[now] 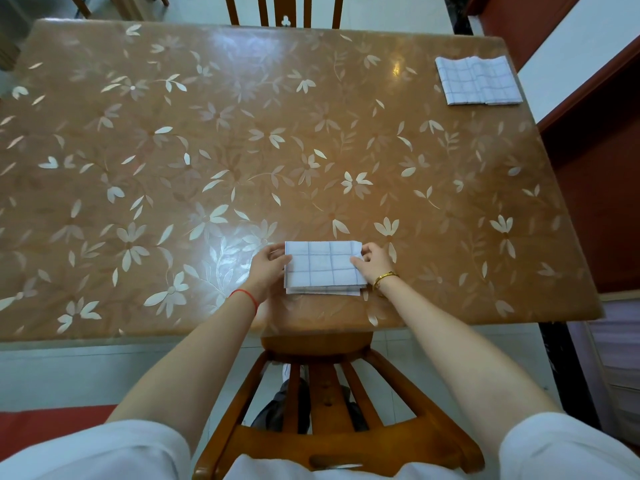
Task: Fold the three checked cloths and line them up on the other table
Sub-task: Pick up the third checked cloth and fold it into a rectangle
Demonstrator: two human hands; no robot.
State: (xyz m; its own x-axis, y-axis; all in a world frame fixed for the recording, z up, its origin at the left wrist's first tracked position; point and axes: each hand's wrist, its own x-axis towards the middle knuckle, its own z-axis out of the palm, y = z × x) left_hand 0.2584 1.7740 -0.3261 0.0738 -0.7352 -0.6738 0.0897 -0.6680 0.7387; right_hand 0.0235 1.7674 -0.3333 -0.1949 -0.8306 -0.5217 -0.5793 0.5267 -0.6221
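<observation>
A folded white cloth with blue checks (323,266) lies near the front edge of the brown flowered table (242,140). My left hand (268,268) pinches its left edge, thumb on top. My right hand (372,263) pinches its right edge the same way. More folded checked cloth (478,80) lies at the table's far right corner, seemingly two pieces side by side, apart from both hands.
A wooden chair (322,403) stands between me and the table's front edge. Another chair back (284,10) rises behind the far edge. A dark red cabinet (595,188) stands close to the table's right side.
</observation>
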